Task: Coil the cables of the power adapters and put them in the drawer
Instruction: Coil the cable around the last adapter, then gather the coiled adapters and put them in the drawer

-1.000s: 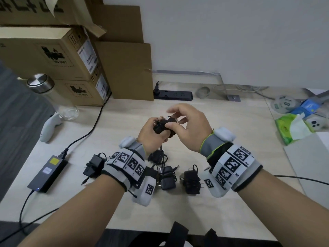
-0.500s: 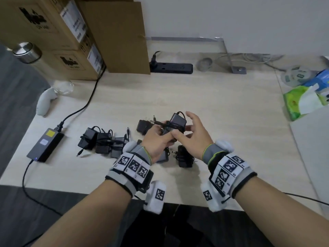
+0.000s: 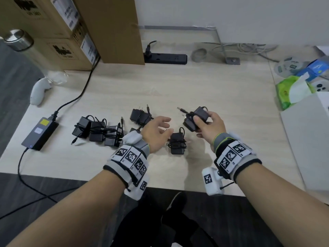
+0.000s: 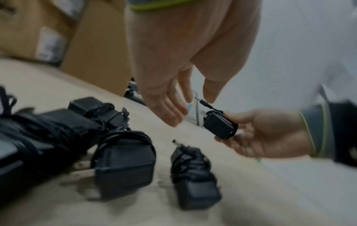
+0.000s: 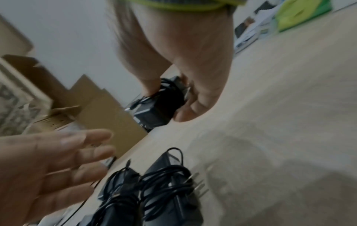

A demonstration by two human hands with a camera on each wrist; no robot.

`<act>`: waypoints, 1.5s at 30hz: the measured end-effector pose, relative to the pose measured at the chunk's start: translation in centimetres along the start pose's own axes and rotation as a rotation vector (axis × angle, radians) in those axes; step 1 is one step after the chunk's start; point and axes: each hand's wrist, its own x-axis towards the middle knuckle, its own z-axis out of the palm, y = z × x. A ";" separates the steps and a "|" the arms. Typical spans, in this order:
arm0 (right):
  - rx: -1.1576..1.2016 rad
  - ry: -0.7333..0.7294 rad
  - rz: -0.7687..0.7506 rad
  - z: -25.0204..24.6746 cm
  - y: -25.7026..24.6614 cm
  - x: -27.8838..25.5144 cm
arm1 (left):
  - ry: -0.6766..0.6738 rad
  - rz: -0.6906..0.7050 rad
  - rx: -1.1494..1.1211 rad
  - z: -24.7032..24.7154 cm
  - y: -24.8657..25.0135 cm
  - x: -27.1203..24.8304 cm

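Lying nearest on the desk (image 3: pixel 222 97), one coiled adapter (image 3: pixel 176 143) sits between the two hands. Left hand (image 3: pixel 156 131): fingers spread, holding nothing. Right hand (image 3: pixel 208 127): fingers and thumb curled round a wrapped power adapter (image 3: pixel 195 118), raised above the desk. Left: a cluster of adapters (image 3: pixel 97 130). Far: power strip (image 3: pixel 165 58), cardboard boxes (image 3: pixel 58 32).

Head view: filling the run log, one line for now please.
right hand grips black cable-wrapped power adapter | left hand open, empty | drawer unseen
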 end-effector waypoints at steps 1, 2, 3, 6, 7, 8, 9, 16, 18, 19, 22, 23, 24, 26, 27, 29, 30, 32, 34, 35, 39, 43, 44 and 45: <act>0.004 0.049 0.036 -0.3 0.4 0.4 | 0.006 0.036 0.075 0.1 -0.2 -0.1; 0.010 0.087 0.064 -0.4 0.9 0.8 | 0.002 0.077 0.157 0.3 -0.4 -0.4; -0.001 0.113 0.089 -0.3 1.2 1.0 | -0.008 0.127 0.240 0.6 -0.7 -0.6; -0.075 0.160 0.113 -0.4 3.2 2.5 | -0.055 0.268 0.391 1.7 -1.3 -1.2; -0.089 0.165 0.117 -0.3 3.6 2.8 | -0.054 0.312 0.412 2.0 -1.6 -1.5; -0.096 0.163 0.119 -0.2 4.1 3.1 | -0.056 0.341 0.427 2.4 -1.8 -1.7; -0.103 0.160 0.129 -0.1 4.5 3.2 | -0.060 0.364 0.437 2.7 -2.1 -1.9; -0.241 0.139 0.124 0.8 5.0 2.2 | -0.170 0.461 0.502 3.3 -3.1 -2.8; -0.269 0.142 0.110 0.8 5.0 2.1 | -0.227 0.451 0.535 3.6 -3.5 -2.6; -0.272 0.140 0.109 0.9 4.9 2.0 | -0.257 0.439 0.566 3.8 -3.9 -2.4; -0.284 0.135 0.120 0.9 5.2 1.5 | -0.345 0.418 0.678 4.4 -5.1 -2.8; -0.287 0.149 0.118 0.9 5.3 1.2 | -0.372 0.435 0.710 4.7 -5.6 -3.0; -0.281 0.171 0.115 0.8 5.6 0.9 | -0.395 0.452 0.740 4.9 -5.9 -3.1; -0.267 0.204 0.092 0.8 5.4 0.4 | -0.394 0.444 0.784 5.0 -6.1 -3.3; -0.258 0.233 0.086 0.6 5.6 -0.1 | -0.397 0.454 0.804 5.1 -6.0 -3.3; -0.253 0.272 0.084 0.0 6.2 -1.5 | -0.420 0.505 0.830 5.4 -6.0 -3.5; -0.259 0.285 0.084 -0.2 6.7 -2.2 | -0.434 0.534 0.835 5.5 -6.0 -3.8; -0.286 0.332 0.085 -0.9 7.8 -3.7 | -0.464 0.605 0.835 5.9 -5.7 -4.0; -0.306 0.390 0.113 -2.0 9.2 -5.1 | -0.494 0.646 0.790 6.6 -5.4 -4.1; -0.319 0.409 0.132 -2.6 9.9 -5.7 | -0.506 0.650 0.766 7.1 -5.3 -4.2; -0.444 0.423 0.150 -5.7 12.3 -8.8 | -0.526 0.672 0.742 9.2 -4.9 -5.1; -0.591 0.353 0.155 -7.8 13.7 -10.5 | -0.548 0.612 0.804 10.7 -4.7 -5.6; -0.630 0.329 0.154 -8.2 14.0 -10.8 | -0.551 0.590 0.814 11.1 -4.7 -5.8; -0.672 0.292 0.146 -8.6 14.2 -10.9 | -0.551 0.565 0.822 11.4 -4.7 -6.0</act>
